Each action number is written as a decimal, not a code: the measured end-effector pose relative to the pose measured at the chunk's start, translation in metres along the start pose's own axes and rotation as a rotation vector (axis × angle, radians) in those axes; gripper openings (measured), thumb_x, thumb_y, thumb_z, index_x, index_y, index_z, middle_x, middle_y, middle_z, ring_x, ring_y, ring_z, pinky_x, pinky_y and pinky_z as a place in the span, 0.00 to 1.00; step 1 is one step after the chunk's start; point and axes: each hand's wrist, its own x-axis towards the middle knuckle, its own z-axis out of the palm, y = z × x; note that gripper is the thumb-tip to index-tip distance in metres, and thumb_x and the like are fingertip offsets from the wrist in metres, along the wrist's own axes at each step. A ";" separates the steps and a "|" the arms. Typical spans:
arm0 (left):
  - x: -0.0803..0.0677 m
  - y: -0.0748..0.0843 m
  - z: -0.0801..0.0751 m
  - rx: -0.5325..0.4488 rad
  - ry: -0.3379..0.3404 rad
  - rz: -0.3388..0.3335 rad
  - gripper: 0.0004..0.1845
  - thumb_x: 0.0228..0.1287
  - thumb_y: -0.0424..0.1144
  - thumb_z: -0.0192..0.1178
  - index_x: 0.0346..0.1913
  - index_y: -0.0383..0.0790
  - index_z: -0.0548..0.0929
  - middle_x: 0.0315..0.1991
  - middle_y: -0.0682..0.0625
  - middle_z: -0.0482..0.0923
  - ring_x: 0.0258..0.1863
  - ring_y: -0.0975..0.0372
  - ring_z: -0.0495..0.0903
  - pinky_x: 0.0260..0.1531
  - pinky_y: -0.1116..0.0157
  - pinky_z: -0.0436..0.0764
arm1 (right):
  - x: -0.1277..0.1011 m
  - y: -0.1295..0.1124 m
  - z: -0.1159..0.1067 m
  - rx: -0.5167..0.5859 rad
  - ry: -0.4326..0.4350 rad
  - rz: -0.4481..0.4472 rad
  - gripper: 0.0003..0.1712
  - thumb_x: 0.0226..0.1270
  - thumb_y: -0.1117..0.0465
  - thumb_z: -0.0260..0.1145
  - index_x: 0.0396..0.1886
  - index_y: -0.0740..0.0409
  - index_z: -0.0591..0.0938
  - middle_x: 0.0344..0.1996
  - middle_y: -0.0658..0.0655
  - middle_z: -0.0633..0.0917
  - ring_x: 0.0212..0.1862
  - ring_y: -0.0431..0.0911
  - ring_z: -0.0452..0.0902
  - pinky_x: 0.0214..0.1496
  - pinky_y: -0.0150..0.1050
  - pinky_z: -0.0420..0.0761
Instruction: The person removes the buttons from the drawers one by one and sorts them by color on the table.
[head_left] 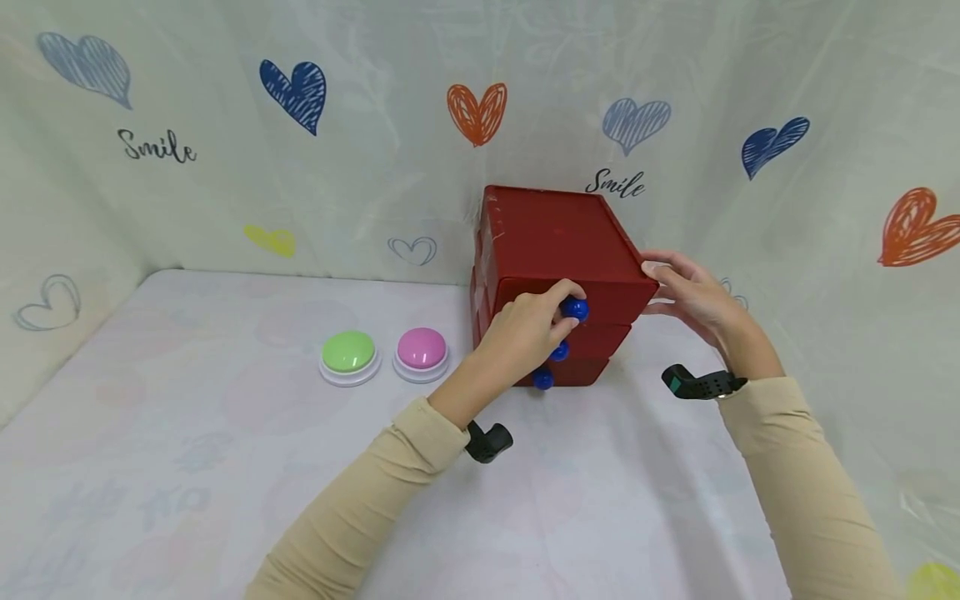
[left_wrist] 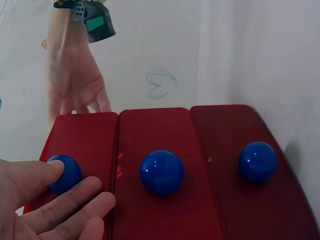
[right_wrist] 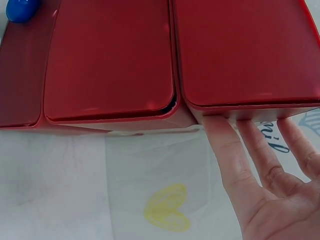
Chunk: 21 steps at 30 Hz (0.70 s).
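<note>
A red three-drawer cabinet (head_left: 562, 237) stands against the back curtain, one drawer above another. Each drawer front carries a round blue knob. At the top drawer, my left hand (head_left: 525, 329) pinches the top knob (head_left: 576, 309) between thumb and index finger; its other fingers lie near the drawer front in the left wrist view. Below it show the middle knob (left_wrist: 161, 172) and the bottom knob (left_wrist: 257, 161), both untouched. Against the cabinet's upper right side rests my right hand (head_left: 701, 300), its fingers (right_wrist: 227, 155) fairly straight. All drawers look closed.
Left of the cabinet sit a green push button (head_left: 348, 352) and a pink push button (head_left: 422, 347), each on a white base. A white cloth (head_left: 225, 467) covers the table. Behind hangs a pale curtain (head_left: 375, 150) printed with hearts.
</note>
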 end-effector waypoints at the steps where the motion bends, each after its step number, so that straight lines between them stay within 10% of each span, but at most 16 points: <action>1: 0.000 0.000 0.000 -0.001 0.000 0.000 0.19 0.66 0.43 0.55 0.59 0.52 0.69 0.28 0.53 0.79 0.22 0.67 0.77 0.21 0.74 0.75 | 0.000 0.000 0.000 0.003 -0.002 -0.001 0.23 0.70 0.51 0.54 0.62 0.50 0.65 0.46 0.42 0.78 0.41 0.40 0.80 0.41 0.33 0.82; 21: -0.008 -0.001 0.005 -0.016 0.031 0.042 0.20 0.68 0.39 0.52 0.62 0.51 0.66 0.42 0.51 0.80 0.25 0.65 0.78 0.21 0.74 0.76 | -0.002 -0.005 0.003 -0.039 0.026 0.040 0.28 0.67 0.48 0.56 0.64 0.49 0.63 0.47 0.41 0.77 0.42 0.39 0.80 0.43 0.33 0.82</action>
